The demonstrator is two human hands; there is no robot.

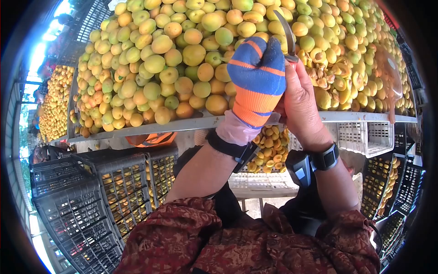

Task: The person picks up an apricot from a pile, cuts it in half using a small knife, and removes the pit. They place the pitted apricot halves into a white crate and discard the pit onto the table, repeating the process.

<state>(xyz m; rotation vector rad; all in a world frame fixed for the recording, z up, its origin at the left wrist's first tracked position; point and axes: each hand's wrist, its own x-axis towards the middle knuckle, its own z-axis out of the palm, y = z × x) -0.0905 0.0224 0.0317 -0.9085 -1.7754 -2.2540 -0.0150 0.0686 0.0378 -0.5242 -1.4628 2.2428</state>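
My left hand (258, 75), in a blue and orange knitted glove over a thin clear one, is closed in front of the fruit pile. What its fingers hold, if anything, is hidden. Beside it, my bare right hand (301, 102) grips a small curved knife (288, 34), its blade pointing up and away from me. Both hands touch or nearly touch, above the near edge of the table. Whole yellow-green apricots (155, 64) are heaped behind them. To the right of the knife lie cut, opened apricots (335, 71) on the heap.
A metal rim (191, 122) edges the table. Below my hands, a white crate (260, 180) holds apricot halves (272, 148). Black crates (73, 196) stand at left, others (378, 182) at right. A white crate (365, 137) sits under the table's right side. A clear plastic bag (391, 75) lies on the fruit.
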